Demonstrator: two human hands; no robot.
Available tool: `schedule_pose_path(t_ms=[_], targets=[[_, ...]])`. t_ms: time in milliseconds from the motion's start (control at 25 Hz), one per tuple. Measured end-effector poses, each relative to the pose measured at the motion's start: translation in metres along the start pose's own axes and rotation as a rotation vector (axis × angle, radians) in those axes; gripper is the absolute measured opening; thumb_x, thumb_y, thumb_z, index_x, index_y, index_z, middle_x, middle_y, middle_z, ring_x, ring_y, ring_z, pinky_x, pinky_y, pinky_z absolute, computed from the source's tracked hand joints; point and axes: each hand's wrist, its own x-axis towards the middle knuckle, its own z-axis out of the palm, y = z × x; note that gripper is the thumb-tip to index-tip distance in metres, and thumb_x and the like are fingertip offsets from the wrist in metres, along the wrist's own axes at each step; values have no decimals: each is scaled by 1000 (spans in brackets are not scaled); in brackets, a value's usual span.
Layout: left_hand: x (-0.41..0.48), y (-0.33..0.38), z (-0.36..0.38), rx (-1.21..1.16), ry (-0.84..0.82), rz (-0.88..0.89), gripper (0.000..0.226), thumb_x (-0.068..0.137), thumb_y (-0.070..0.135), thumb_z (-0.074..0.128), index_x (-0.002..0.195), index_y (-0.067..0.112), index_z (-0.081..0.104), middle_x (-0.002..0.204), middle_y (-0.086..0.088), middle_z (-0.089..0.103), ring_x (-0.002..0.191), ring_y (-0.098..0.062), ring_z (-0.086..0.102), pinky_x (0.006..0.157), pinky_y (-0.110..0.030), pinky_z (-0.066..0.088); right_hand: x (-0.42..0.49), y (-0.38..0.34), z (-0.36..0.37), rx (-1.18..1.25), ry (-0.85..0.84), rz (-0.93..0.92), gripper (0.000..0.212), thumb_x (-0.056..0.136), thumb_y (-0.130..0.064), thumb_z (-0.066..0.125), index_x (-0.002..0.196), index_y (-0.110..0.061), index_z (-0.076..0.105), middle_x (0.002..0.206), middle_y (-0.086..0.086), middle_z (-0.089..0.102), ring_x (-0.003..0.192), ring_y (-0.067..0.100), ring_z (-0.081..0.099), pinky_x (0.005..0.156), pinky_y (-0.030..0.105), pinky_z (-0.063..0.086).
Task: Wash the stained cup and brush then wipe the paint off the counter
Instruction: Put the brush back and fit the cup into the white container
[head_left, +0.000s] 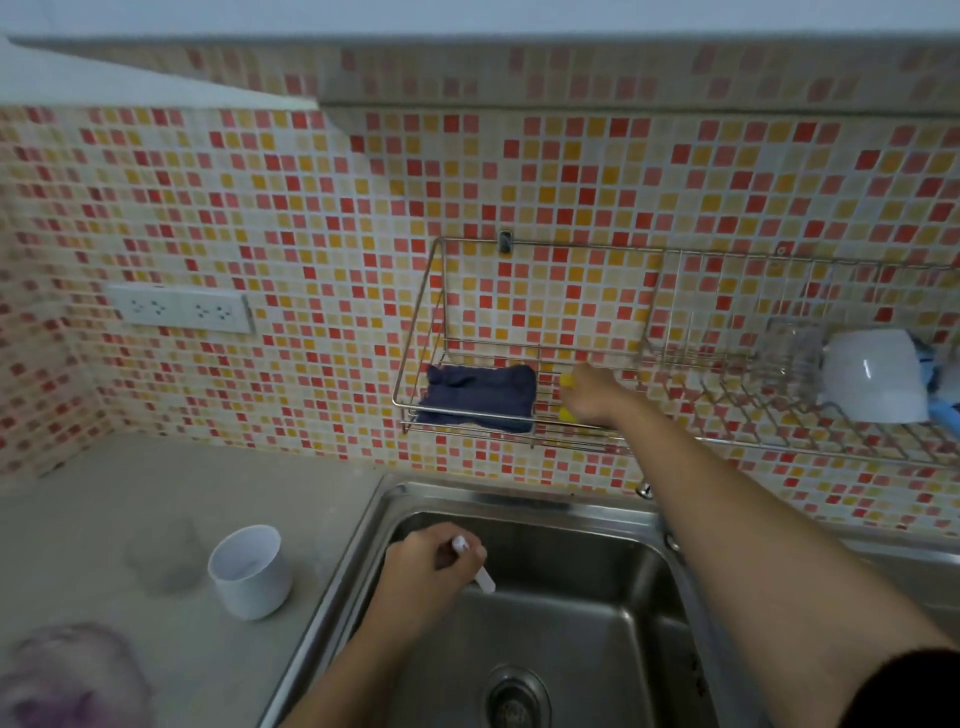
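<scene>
- Gripping the white brush (483, 578) in the left hand (426, 571), low over the left side of the sink (597, 623); handle slanting down and to the right.
- Reaching up with the right hand (589, 397) into the wire rack (441, 291) on the wall, curled round a yellow thing (567, 382), likely a sponge, just right of the dark blue cloth (478, 397).
- Upright on the bench (156, 493), just left of the sink's left rim: the white cup (249, 571), nearer the left hand.
- At the bench's near left corner: blurred purple paint (67, 675).
- Probably next: bringing the yellow thing down to the brush; open basin below, only the rack's front wire to clear.
</scene>
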Motion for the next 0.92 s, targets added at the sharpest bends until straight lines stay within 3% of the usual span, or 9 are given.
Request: schedule_pose_path(t_ms=[120,200,320,400,520,640,760,840,920], targets=[[-3,-4,-10,4,19,-13,7,88,24,61,86,23,67,77,13,66,78,0,62,62,-3,43,6,1,2,-129,-19,20,53,98,-38,33,142,-10,27,150,20,24,134,37,27,108,42,28],[0,-5,-15,-30,28,-23,8,86,24,63,80,26,69,74,10,68,75,-2,64,64,-8,47,0,3,-2,-95,222,-68,51,95,-39,39,139,-14,35,147,19,31,132,37,30,107,43,30],[4,-14,-27,-137,31,-74,8,84,26,65,79,30,70,80,2,72,80,-11,67,78,-34,57,-46,-6,3,155,711,-370,28,90,-19,51,114,-7,57,114,13,55,102,26,52,84,25,40],[4,-20,-40,-144,47,-118,9,87,28,61,83,29,69,85,-3,72,83,-18,67,81,-40,55,-88,-17,19,256,814,-530,14,87,-12,51,97,-7,60,93,1,53,81,13,49,69,6,31],[9,-36,-75,-129,105,-159,14,89,27,57,90,19,69,86,-3,71,84,-20,66,79,-37,54,-132,-30,77,279,688,-656,13,85,-17,49,88,-9,59,85,-6,50,71,7,46,63,8,32],[22,-72,-125,-144,174,-202,9,86,24,62,90,19,69,87,-1,71,87,-21,67,83,-38,55,-149,-52,159,314,437,-639,18,82,-23,45,85,-13,60,78,-7,52,71,3,45,63,15,41],[28,-105,-162,-64,197,-213,11,85,25,63,92,18,69,87,-5,72,85,-22,67,80,-36,53,-144,-75,222,365,155,-564,21,77,-29,44,91,-24,58,78,-12,48,72,1,47,65,19,40],[35,-133,-188,21,178,-212,12,85,26,63,90,17,70,83,-6,72,80,-22,67,75,-34,53,-132,-108,261,354,-3,-511,35,78,-34,49,110,-21,57,95,-3,54,91,14,57,77,19,39],[43,-170,-210,112,109,-231,12,85,26,63,88,17,70,79,-4,72,74,-17,65,66,-23,49,-124,-149,291,343,-147,-460,58,82,-35,61,132,-13,42,124,1,45,120,20,45,96,19,31]])
